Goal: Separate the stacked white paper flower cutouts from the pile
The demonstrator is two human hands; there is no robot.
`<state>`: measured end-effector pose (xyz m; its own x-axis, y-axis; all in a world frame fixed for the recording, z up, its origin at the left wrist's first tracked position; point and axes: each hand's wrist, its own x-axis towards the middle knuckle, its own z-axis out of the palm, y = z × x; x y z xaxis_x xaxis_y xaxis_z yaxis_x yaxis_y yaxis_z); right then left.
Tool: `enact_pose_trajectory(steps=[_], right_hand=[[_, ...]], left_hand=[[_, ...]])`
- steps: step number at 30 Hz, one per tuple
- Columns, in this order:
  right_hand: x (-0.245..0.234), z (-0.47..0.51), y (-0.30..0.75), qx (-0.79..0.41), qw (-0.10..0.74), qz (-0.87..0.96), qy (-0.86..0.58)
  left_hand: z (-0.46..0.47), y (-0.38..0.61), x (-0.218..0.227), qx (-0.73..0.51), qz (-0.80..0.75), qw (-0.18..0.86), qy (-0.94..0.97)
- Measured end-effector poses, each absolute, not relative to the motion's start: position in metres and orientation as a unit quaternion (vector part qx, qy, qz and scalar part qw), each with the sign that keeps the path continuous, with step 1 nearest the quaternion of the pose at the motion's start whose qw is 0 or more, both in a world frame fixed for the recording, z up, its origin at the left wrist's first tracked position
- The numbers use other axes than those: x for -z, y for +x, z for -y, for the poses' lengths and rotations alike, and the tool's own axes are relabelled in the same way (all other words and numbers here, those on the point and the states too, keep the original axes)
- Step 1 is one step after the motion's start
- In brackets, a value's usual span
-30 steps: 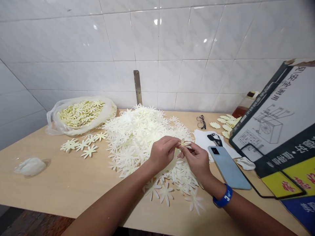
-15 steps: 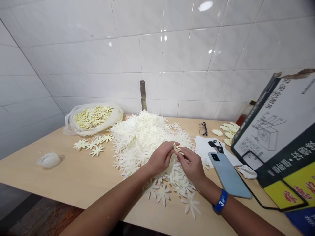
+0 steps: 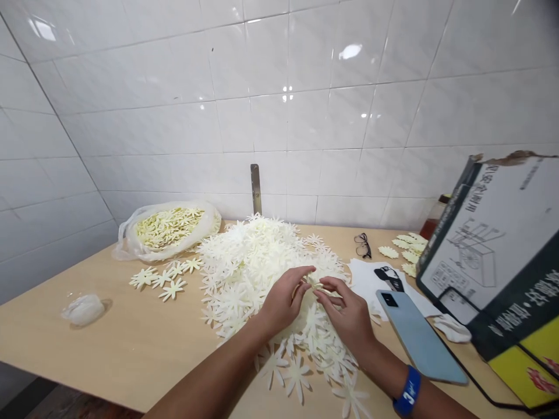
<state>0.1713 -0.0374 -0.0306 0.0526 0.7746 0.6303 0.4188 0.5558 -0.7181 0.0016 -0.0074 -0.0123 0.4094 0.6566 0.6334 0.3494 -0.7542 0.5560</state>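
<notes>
The cream cut-out petal piece (image 3: 321,286) now lies nearly level, no longer upright as in the earlier frame, its long axis running left to right. The left hand (image 3: 283,304) and right hand (image 3: 349,318) are together, fingertips pinching it just above the near side of the heap of cut-out flowers (image 3: 248,270). The heap rests on the worktop (image 3: 109,317), with a light blue phone (image 3: 419,336) to the right.

Light: bright, even, from above | Glare: white highlights on glazed wall tiles (image 3: 305,128) at 12 o'clock | Shadows: faint, soft on the tabletop (image 3: 109,343) at 9 o'clock | Edges: wide-angle bowing | Focus: left hand (image 3: 283,305) sharp, unblurred
</notes>
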Motion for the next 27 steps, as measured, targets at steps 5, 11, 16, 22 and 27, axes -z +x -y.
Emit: enact_pose_trajectory(steps=[5, 11, 16, 22, 27], right_hand=[[0.028, 0.040, 0.171, -0.149, 0.539, 0.718, -0.415], [0.022, 0.041, 0.177, -0.150, 0.516, 0.752, -0.381], [0.025, 0.034, 0.177, -0.227, 0.481, 0.726, -0.437], [0.023, 0.040, 0.177, -0.233, 0.511, 0.688, -0.460], [0.025, 0.042, 0.178, -0.280, 0.511, 0.682, -0.442]], left_hand=[[0.008, 0.000, 0.011, -0.429, -0.276, 0.190, 0.839], [0.012, 0.000, 0.005, -0.385, -0.276, 0.218, 0.853], [0.010, 0.000, 0.005, -0.424, -0.329, 0.227, 0.813], [0.010, 0.002, 0.001, -0.480, -0.335, 0.270, 0.764], [0.014, 0.007, -0.004, -0.504, -0.316, 0.392, 0.702]])
